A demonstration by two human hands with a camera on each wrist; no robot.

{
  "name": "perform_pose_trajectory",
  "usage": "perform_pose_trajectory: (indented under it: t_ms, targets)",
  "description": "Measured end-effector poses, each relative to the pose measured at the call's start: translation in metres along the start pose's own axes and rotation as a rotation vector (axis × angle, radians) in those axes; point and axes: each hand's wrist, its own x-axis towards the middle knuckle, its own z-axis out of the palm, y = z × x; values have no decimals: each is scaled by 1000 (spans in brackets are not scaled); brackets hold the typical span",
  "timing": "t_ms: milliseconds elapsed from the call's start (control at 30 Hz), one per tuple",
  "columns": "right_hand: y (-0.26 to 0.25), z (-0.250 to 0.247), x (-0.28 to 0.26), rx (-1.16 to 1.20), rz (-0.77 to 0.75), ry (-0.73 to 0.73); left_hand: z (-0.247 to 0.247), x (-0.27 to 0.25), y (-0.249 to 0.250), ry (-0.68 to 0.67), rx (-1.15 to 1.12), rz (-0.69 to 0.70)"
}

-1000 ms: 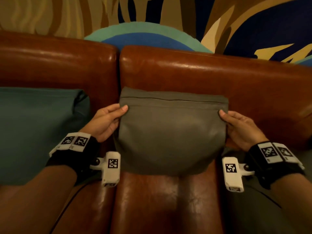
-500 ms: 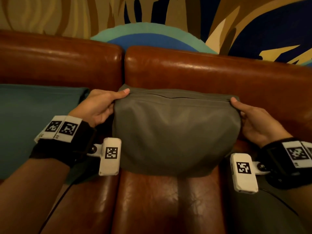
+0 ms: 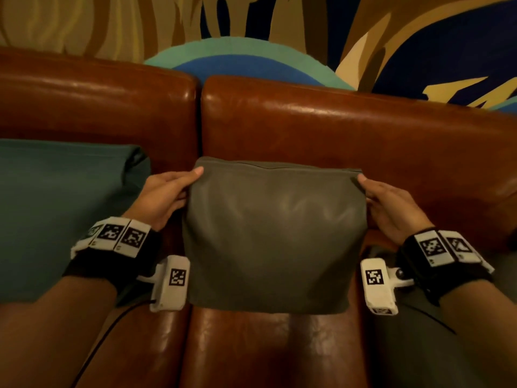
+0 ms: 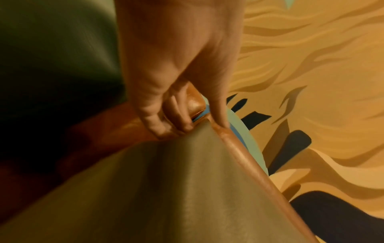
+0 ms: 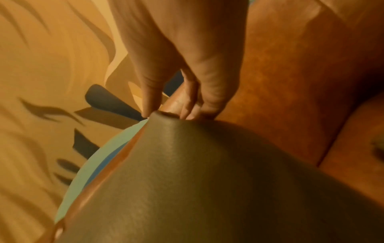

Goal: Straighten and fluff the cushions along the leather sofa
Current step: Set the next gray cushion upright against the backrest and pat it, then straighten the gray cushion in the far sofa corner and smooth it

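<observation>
Both hands (image 3: 275,201) pinch the unlabelled grey cushion's (image 3: 274,236) upper corners.

Both forearms bare, no sleeves. Black wrist straps (image 3: 114,264) L & R, each w/ white blocks (image 3: 119,236) bearing black square codes. White camera unit (image 3: 172,284) per wrist, coded; black cable (image 3: 112,329) off L unit.

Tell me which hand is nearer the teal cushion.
Left. The left hand sits just beside the teal cushion; the right hand is across the grey cushion.
</observation>
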Motion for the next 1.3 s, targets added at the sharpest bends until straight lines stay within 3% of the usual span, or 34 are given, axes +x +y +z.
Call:
perform_pose_trajectory:
  t_ms: [100, 233, 333, 400, 433, 467, 500, 567, 633, 733, 800, 900, 1000, 1133, 1233, 1300]
  targets:
    - [2, -1, -8, -86, -75, 14, -2, -4, -1, -17, 49, 75]
    - [4, 5, -1, -106, -176, 137, 5, -1, -6, 82, 4, 173]
    - [14, 11, -3, -201, -299, 307, 0, 2, -16, 407, 111, 323]
    - [29, 22, -26, -536, -645, 467, 4, -10, -28, 615, 460, 608]
    - [40, 35, -41, -694, -882, 443, 15, -22, -38, 590, 606, 808]
    - [52, 50, -52, -830, -1068, 325, 31, -36, -49, 464, 722, 996]
    - [65, 66, -57, -949, -1178, 173, 48, -49, -62, 283, 840, 1153]
    - [91, 91, -56, -1174, -1246, -29, 71, -61, -95, -26, 1125, 1364]
    - [103, 97, -46, -1348, -1195, -55, 67, -48, -116, -144, 1350, 1398]
    - [97, 81, -30, -1476, -1137, 5, 39, -21, -109, -79, 1557, 1325]
    - [89, 60, -20, -1501, -1076, 74, 17, -11, -97, -7, 1637, 1196]
    - [80, 19, -14, -1480, -845, 204, -21, -7, -87, 85, 1664, 1017]
    - [82, -11, -12, -1420, -623, 309, -35, -8, -86, 137, 1647, 943]
    - [86, -25, -33, -1237, -453, 447, -31, -21, -80, 338, 1421, 778]
    - [96, -39, -73, -1061, -509, 477, -22, -50, -73, 362, 1264, 888]
    - [106, -48, -111, -952, -535, 460, -4, -74, -71, 124, 1154, 1077]
